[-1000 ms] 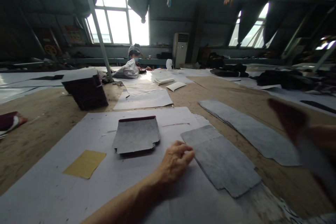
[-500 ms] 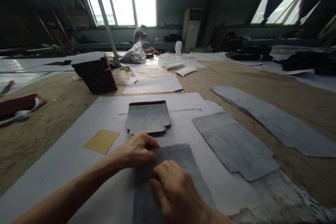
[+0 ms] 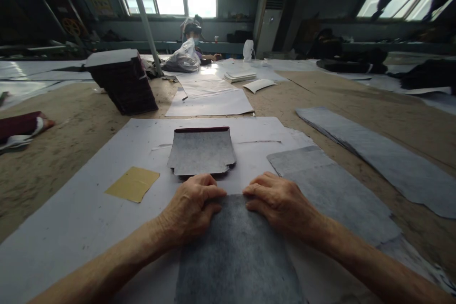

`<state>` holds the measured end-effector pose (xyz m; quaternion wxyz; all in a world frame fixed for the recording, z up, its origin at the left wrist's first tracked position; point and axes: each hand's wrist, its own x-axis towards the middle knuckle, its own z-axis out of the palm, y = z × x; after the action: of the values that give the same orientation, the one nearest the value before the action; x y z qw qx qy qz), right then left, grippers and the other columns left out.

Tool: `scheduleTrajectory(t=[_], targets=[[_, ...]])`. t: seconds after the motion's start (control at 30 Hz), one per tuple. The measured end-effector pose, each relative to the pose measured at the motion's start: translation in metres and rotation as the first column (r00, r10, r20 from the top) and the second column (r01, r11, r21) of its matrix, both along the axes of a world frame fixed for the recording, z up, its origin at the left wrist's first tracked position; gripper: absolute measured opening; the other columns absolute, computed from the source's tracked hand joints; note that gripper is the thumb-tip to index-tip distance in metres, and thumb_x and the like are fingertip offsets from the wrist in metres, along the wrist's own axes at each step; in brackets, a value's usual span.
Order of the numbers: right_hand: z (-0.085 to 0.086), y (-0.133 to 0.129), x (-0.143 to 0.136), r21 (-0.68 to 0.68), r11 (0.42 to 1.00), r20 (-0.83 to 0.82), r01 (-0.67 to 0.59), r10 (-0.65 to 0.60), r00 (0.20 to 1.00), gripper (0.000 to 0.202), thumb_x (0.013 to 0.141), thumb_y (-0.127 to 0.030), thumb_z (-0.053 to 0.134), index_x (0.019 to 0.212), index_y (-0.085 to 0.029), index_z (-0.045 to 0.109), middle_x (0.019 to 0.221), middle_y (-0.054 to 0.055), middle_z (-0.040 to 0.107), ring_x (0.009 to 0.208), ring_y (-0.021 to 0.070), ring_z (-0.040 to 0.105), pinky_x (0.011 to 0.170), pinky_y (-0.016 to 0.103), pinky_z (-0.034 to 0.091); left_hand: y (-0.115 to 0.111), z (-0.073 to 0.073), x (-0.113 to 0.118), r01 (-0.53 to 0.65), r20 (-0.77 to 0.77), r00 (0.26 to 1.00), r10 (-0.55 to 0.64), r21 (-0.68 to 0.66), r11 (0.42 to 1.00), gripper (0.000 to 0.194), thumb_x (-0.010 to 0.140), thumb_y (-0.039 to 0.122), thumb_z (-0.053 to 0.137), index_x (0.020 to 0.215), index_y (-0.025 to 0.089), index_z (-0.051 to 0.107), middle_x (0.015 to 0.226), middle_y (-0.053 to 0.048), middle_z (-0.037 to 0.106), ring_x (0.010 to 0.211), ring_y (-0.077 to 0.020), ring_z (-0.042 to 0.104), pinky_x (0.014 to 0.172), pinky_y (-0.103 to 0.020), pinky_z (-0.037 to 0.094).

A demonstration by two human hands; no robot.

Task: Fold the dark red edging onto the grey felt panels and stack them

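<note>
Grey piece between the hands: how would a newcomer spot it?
Find the large white sheet. On its near part, a grey piece runs off the picture's bottom. Unlike other grey pieces, it has the left hand and right hand at its far edge.

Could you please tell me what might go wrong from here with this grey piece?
The left hand and right hand are at the far corners of the grey piece, so uneven pressure might skew it. The left hand is close to the maroon-edged piece and could nudge it. The right forearm crosses in front of the grey material on the right and may shift it, though contact is unclear.
</note>
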<state>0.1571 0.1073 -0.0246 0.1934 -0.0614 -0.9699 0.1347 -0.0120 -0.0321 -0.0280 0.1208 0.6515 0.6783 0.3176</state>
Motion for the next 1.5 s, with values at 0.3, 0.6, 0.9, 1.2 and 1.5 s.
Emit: scheduleTrajectory(t=[0.3,0.6,0.9,1.2,1.5], targets=[[0.0,-0.002,0.009,0.021,0.999,-0.105,-0.049,0.051,0.993,0.013,0.082,-0.013,0.049,0.085,-0.014,0.062,0.074,0.006,0.059,0.073,0.0156,0.053,0.063,0.028,0.045,0.001,-0.003,-0.011,0.295,-0.188,0.946,-0.262,0.173,0.94,0.028,0.082,0.006,0.041,0.092,0.016,0.065,0.079,-0.005,0.054,0.073,-0.013,0.048,0.065,-0.026,0.045],[0.001,-0.01,0.019,0.392,0.914,-0.094,-0.103,0.151,0.984,0.024,0.086,-0.005,0.04,0.098,-0.007,0.061,0.083,0.009,0.062,0.077,0.0186,0.054,0.067,0.034,0.048,-0.001,0.0,-0.02,0.467,-0.39,0.821,-0.417,0.039,0.883,0.034,0.082,0.001,0.034,0.107,0.01,0.054,0.086,-0.008,0.052,0.078,-0.0171,0.042,0.073,-0.034,0.043],[0.001,-0.009,0.025,0.386,0.912,-0.046,-0.139,0.169,0.985,0.026,0.088,-0.007,0.037,0.105,-0.006,0.058,0.087,0.009,0.062,0.084,0.0184,0.055,0.071,0.034,0.051,-0.003,-0.003,-0.017,0.461,-0.385,0.826,-0.412,0.039,0.887,0.03,0.087,0.005,0.034,0.111,0.011,0.05,0.086,-0.007,0.049,0.078,-0.017,0.041,0.073,-0.034,0.041],[0.003,-0.008,0.034,0.435,0.887,0.023,-0.158,0.164,0.986,0.03,0.087,-0.003,0.033,0.101,-0.003,0.059,0.094,0.012,0.063,0.084,0.0199,0.056,0.071,0.037,0.051,-0.004,-0.005,-0.018,0.467,-0.422,0.813,-0.4,0.063,0.882,0.031,0.087,0.004,0.033,0.113,0.009,0.049,0.089,-0.009,0.05,0.08,-0.0182,0.043,0.072,-0.035,0.042],[0.001,-0.015,0.042,0.534,0.842,0.015,-0.072,0.076,0.997,0.036,0.084,-0.001,0.028,0.098,-0.004,0.062,0.092,0.012,0.065,0.086,0.0207,0.059,0.072,0.034,0.054,-0.004,-0.001,-0.015,0.46,-0.44,0.807,-0.394,0.05,0.886,0.031,0.088,0.003,0.029,0.111,0.011,0.048,0.088,-0.009,0.052,0.08,-0.0176,0.045,0.072,-0.034,0.042]])
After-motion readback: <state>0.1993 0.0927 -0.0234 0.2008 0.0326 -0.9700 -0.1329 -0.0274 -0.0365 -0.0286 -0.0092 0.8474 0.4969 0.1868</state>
